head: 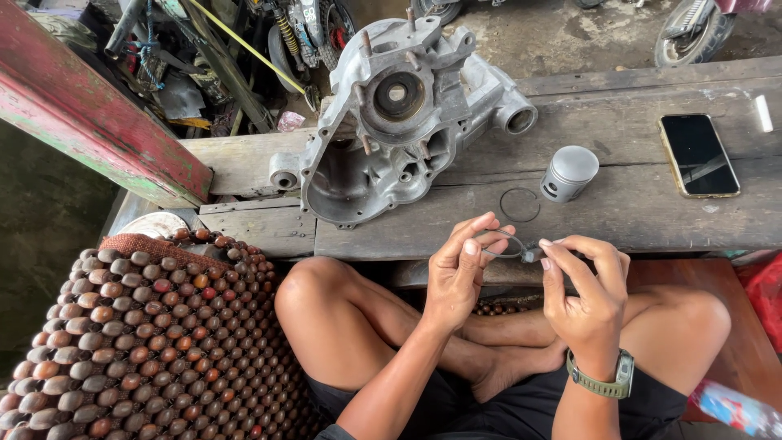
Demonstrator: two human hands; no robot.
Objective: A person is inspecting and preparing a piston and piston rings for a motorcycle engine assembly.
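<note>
Sitting cross-legged before a low wooden bench (pixel 635 216), both hands raised just above the knees. Left hand (pixel 458 273) curled, thumb and fingertips pressed together on a thin metal ring (pixel 503 244), pinching its left side. Right hand (pixel 588 285) likewise closed, thumb and forefinger nipping something small and dark (pixel 529 255) at the ring's right end; too small to tell what exactly, perhaps the ring's own tip or a tiny tool. Ring held in the air between the two hands, just in front of the bench edge, touching nothing else. Green-strapped watch (pixel 607 379) on the right wrist.

On the bench, straight beyond the hands, a second thin ring (pixel 520 205) lying flat on the planks. Just beside it to the right, a grey piston (pixel 568 173) resting on its side, crown up and to the right. Left of these, a large bare aluminium engine crankcase (pixel 399 114), standing across the planks with its open bore facing the camera. Well apart on the right, a dark-screened phone (pixel 699 155) lying face up, and a small white stub (pixel 763 112) near the far corner.

Lower left, a beaded wooden seat mat (pixel 147 334). Upper left, a red-painted beam (pixel 90 114) slanting across.
</note>
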